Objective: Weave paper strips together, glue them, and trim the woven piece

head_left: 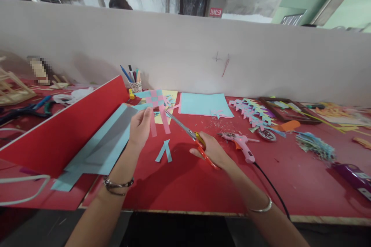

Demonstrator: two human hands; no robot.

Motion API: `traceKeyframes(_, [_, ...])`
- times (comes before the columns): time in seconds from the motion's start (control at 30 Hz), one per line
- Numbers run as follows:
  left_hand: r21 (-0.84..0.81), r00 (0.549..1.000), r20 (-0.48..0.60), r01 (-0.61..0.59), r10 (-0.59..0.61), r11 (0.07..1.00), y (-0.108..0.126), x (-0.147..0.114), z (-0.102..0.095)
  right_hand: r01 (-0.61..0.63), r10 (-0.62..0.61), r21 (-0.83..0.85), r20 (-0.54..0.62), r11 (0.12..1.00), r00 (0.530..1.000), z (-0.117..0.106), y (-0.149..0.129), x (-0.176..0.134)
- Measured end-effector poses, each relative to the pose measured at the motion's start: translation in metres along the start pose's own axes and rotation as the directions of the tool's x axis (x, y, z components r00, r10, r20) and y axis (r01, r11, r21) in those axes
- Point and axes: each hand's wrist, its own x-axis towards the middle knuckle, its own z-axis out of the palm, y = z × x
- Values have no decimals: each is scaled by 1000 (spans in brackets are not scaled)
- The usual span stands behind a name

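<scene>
Between the thumb and fingers of my left hand (140, 125) is a woven piece of pink and blue paper strips (154, 99), held up above the table. Its loose pink strips hang downward. My right hand (211, 148) grips scissors (185, 128) with red and yellow handles. The blades point up and left, their tips close to a hanging pink strip; whether they touch it I cannot tell. Below the woven piece, two crossed blue paper strips (164, 151) lie on the red table (179, 185). Blue paper sheets (208, 104) lie behind the scissors.
A pink glue gun (242, 144) with a black cord lies at right, near folded paper chains (252, 114). A red board (87, 117) stands slanted at left beside blue and grey paper (107, 142). A pen cup (135, 85) stands by the white partition (179, 54).
</scene>
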Motion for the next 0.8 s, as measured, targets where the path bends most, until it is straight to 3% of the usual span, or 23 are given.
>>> traceKeyframes(0.17, [82, 1000, -4, -21, 21, 996, 10, -2, 1, 19, -19, -18, -13, 1000, 1000, 2, 1, 0])
traceKeyframes(0.5, [-95, 998, 15, 67, -66, 993, 9, -9, 12, 15, -15, 54, 5, 998, 1000, 2, 3, 0])
traceKeyframes(0.8, [-143, 995, 9, 100, -99, 985, 6, -9, 13, 37, -38, 71, 15, 997, 999, 1, 4, 0])
